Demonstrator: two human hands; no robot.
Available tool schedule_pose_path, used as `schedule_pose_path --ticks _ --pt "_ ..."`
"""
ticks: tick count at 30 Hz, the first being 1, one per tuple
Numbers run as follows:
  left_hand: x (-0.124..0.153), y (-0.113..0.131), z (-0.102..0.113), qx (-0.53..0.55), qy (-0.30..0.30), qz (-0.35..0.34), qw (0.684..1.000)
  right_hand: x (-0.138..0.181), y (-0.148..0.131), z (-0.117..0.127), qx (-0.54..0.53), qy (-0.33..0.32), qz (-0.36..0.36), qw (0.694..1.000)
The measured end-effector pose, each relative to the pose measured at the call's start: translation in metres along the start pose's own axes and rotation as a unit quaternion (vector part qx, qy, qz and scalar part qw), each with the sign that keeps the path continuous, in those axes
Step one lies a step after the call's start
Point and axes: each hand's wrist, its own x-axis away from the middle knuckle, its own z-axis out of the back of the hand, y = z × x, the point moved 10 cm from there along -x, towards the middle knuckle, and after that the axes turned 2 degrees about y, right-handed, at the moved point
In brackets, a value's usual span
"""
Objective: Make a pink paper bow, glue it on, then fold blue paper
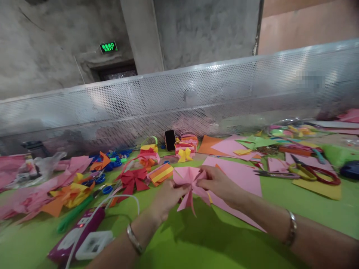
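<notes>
Between my two hands is a pink paper bow (186,175), held up above the green table with its folded loops on top and two tails hanging down. My left hand (169,194) pinches its left side near the middle. On the right side, my right hand (213,182) grips the loop with thumb and fingers. Behind my right hand lies a large pink paper sheet (246,177). A red paper bow (133,181) and a small orange and yellow folded paper piece (161,174) lie to the left of my left hand.
Scissors (316,172) lie at the right on yellow paper. Small paper baskets (185,149) and a phone (169,140) stand at the back before a perforated metal panel (179,97). A purple glue gun (77,235) with a white cable and crumpled paper (36,198) occupy the left.
</notes>
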Motion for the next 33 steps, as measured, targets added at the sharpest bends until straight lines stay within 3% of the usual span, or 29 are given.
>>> schedule_pose_path --ticks 5,11,16,21,25,29,33 --pt "0.001 0.010 0.005 -0.028 0.033 -0.034 0.998 0.003 0.008 -0.005 -0.002 0.009 -0.017 1.000" --pt "0.004 0.017 -0.001 -0.019 0.020 -0.052 0.998 -0.003 0.023 -0.012 -0.042 -0.016 -0.025 0.999" --pt "0.001 -0.009 -0.017 0.122 -0.058 0.036 0.990 -0.004 0.027 -0.012 -0.064 -0.062 -0.076 0.993" --pt "-0.001 -0.011 -0.011 0.121 -0.031 0.040 0.991 -0.001 0.018 -0.015 -0.085 -0.108 -0.067 0.988" --pt "0.001 -0.003 -0.012 0.095 -0.042 0.017 0.994 -0.001 0.012 -0.009 -0.082 -0.078 -0.045 0.993" --pt "0.000 -0.009 -0.014 0.075 -0.052 0.040 0.995 -0.005 0.020 -0.006 -0.063 -0.045 -0.060 0.995" --pt "0.000 -0.011 -0.017 0.085 -0.058 0.053 0.993 -0.010 0.022 -0.006 -0.041 -0.049 -0.030 0.997"
